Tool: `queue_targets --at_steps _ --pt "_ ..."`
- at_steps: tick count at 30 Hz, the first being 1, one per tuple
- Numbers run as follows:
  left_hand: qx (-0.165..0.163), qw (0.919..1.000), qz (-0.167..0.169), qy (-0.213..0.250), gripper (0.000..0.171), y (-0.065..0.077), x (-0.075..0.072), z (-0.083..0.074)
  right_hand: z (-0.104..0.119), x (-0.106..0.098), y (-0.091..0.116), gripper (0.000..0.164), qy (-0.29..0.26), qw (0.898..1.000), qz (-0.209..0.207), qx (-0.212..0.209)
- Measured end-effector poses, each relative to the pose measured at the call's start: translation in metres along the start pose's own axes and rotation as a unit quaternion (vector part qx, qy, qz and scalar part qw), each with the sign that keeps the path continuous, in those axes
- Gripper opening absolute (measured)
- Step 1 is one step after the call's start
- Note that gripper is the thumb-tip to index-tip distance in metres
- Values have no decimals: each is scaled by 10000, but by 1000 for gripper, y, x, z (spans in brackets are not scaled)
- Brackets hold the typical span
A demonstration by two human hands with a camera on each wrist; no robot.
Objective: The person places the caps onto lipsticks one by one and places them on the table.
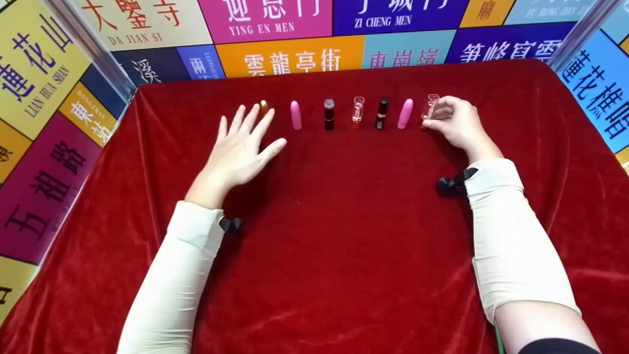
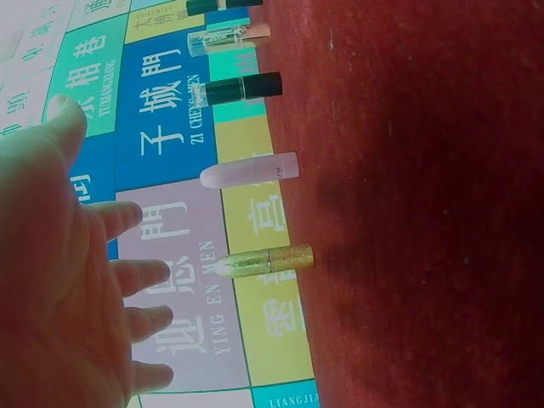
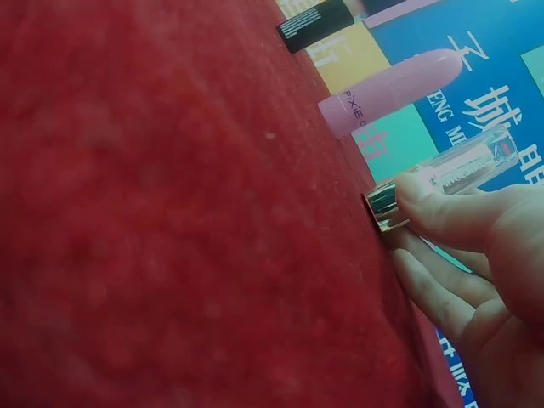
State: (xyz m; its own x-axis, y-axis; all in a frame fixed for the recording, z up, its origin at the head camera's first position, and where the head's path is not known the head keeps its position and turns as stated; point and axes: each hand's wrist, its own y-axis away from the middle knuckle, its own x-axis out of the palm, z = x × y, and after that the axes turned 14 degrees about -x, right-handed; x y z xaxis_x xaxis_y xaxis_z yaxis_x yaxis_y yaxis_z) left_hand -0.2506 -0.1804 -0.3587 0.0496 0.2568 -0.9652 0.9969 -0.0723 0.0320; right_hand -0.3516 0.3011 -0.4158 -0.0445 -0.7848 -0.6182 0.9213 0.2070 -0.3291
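At the right end of a row of upright lipsticks, my right hand [image 1: 457,123] pinches a clear-capped lipstick [image 3: 472,163] with a shiny gold base between thumb and fingers. Its base is right at the red cloth. My left hand [image 1: 238,152] is spread palm down at the other end, its fingertips partly covering a gold lipstick [image 1: 264,104] in the head view. The left wrist view shows that gold lipstick standing apart from the fingers. Between the hands stand a pink lipstick [image 1: 296,115], a black one [image 1: 328,118], a clear-capped one [image 1: 357,112], a slim black one [image 1: 381,114] and another pink one [image 1: 405,114].
Red velvet cloth [image 1: 344,236] covers the table, with folds along its sides. Behind the row, panels [image 1: 290,56] with coloured blocks and Chinese lettering rise at the table's back edge. Small black devices [image 1: 449,187] are strapped at both sleeve cuffs.
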Motion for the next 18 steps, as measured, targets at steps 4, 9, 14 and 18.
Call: queue_targets --at_steps 4,9,14,18 --pt "6 10000 -39 5 84 0 0 1 -2 -1 0 34 -62 10000 9 -29" --pt "-5 10000 -11 26 83 0 0 1 -3 -2 3 34 -107 9999 2 -23" --pt "-4 9999 -15 102 83 -1 -3 1 -5 -4 3 39 -464 9989 -75 2" --pt "-85 9998 -72 176 83 -1 -5 5 -1 -16 2 57 -777 9969 -27 89"
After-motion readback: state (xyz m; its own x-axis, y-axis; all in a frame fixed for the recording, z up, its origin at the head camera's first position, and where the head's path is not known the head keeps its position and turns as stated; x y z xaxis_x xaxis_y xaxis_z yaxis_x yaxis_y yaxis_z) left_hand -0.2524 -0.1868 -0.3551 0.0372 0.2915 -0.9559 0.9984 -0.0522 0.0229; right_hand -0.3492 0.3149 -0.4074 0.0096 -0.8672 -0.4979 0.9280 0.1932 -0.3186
